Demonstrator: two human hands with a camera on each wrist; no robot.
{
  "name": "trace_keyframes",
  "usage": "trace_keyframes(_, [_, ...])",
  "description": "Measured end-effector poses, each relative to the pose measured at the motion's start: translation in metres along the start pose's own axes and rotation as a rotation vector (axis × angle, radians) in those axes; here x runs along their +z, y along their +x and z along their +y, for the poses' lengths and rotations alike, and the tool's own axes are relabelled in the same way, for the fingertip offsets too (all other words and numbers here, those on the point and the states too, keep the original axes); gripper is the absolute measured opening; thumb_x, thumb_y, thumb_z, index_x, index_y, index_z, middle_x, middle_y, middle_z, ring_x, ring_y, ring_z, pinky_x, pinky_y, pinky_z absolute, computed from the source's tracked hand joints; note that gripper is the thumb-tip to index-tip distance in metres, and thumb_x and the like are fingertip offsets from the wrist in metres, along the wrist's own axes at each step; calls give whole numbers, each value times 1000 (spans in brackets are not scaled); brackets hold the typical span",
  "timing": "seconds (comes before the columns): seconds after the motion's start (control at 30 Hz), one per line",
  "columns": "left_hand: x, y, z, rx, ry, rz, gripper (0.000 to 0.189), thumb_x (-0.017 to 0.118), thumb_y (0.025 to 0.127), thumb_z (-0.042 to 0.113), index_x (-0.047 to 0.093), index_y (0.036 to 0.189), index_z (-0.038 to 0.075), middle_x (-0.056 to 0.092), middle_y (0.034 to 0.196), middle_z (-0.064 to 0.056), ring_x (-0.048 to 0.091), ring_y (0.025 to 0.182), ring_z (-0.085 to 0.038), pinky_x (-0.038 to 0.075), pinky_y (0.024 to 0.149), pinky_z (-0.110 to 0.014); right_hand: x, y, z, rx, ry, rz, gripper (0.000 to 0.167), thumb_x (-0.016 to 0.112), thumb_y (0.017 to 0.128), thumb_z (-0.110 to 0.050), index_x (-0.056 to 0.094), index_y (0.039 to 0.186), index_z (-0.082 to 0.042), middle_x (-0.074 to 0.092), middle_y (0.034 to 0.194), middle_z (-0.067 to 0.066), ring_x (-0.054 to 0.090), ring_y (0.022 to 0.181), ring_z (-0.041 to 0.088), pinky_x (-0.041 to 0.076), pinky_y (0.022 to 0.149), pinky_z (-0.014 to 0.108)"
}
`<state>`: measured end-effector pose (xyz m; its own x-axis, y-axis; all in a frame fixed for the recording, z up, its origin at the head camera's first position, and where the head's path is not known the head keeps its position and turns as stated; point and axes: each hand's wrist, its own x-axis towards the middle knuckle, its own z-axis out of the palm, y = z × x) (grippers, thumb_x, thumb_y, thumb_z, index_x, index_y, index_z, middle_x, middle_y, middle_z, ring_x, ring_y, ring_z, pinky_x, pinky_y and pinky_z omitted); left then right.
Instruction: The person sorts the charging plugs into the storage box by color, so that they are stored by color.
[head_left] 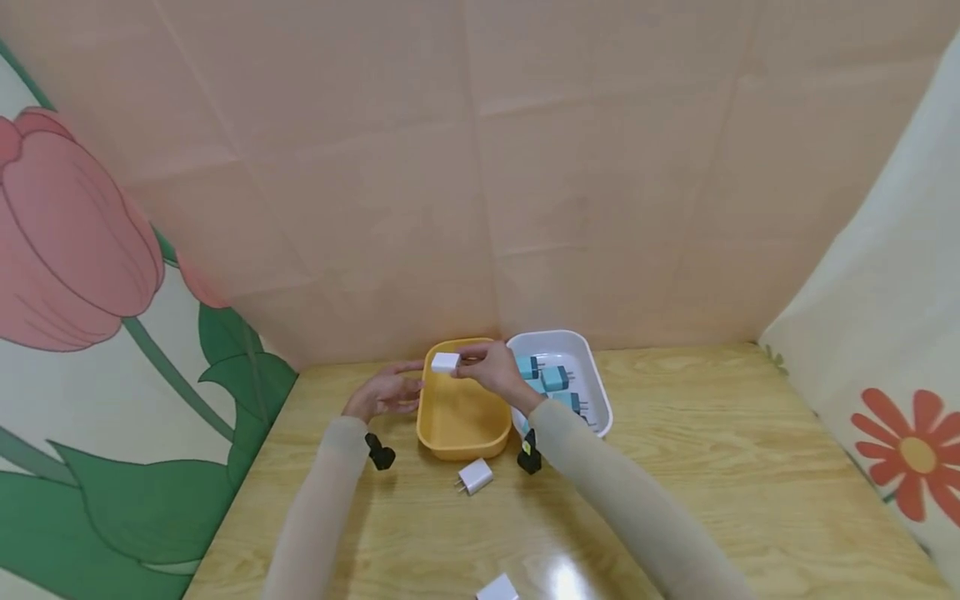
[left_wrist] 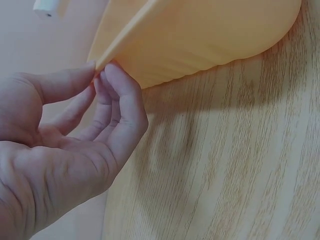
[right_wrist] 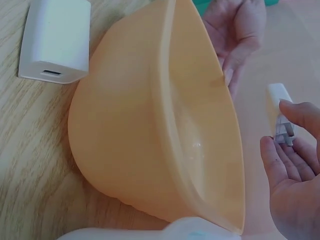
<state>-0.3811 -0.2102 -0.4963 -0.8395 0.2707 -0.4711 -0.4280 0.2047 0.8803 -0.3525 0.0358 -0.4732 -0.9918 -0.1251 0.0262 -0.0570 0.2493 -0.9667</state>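
A white USB charger plug (head_left: 446, 362) is pinched between the thumb and fingers of my right hand (head_left: 491, 371), above the yellow bin (head_left: 465, 452). Its metal prongs point toward the palm in the right wrist view, where the charger (right_wrist: 276, 102) hangs beyond the bin's rim. My left hand (left_wrist: 75, 125) pinches the bin's left rim (left_wrist: 125, 35) between thumb and fingers. What I can see of the bin's inside is bare yellow. Another white charger plug (head_left: 476, 476) lies on the table just in front of the bin, its prongs toward the left.
To the right of the yellow bin stands a white bin (head_left: 603, 408) with several light-blue charger plugs (head_left: 555, 378), partly hidden by my right arm. One more white charger (head_left: 498, 588) lies at the table's near edge of the view. A pink cloth wall (head_left: 480, 167) rises behind.
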Motion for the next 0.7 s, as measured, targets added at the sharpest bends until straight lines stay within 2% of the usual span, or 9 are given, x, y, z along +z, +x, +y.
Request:
trace_keyframes(0.2, [0, 1, 0, -2, 3, 2, 59, 60, 105, 5, 42, 160, 15, 69, 101, 0, 68, 92, -16, 60, 77, -30, 3, 6, 7, 2, -12, 1, 36, 91, 80, -9, 81, 114, -4, 80, 114, 15, 80, 103, 25, 65, 85, 31])
trace_keyframes(0.43, [-1, 2, -2, -7, 2, 5, 59, 60, 104, 5, 43, 159, 15, 71, 102, -1, 67, 90, -15, 61, 78, -30, 5, 10, 13, 12, -60, 5, 39, 92, 80, -12, 80, 117, -5, 81, 114, 14, 79, 104, 24, 65, 86, 31])
trace_keyframes(0.7, [0, 4, -2, 0, 1, 1, 59, 62, 104, 6, 44, 159, 16, 71, 102, -2, 68, 88, -14, 61, 75, -27, 2, 12, 18, -11, -119, 40, 36, 91, 81, -11, 80, 114, -2, 82, 105, 13, 79, 99, 23, 65, 85, 33])
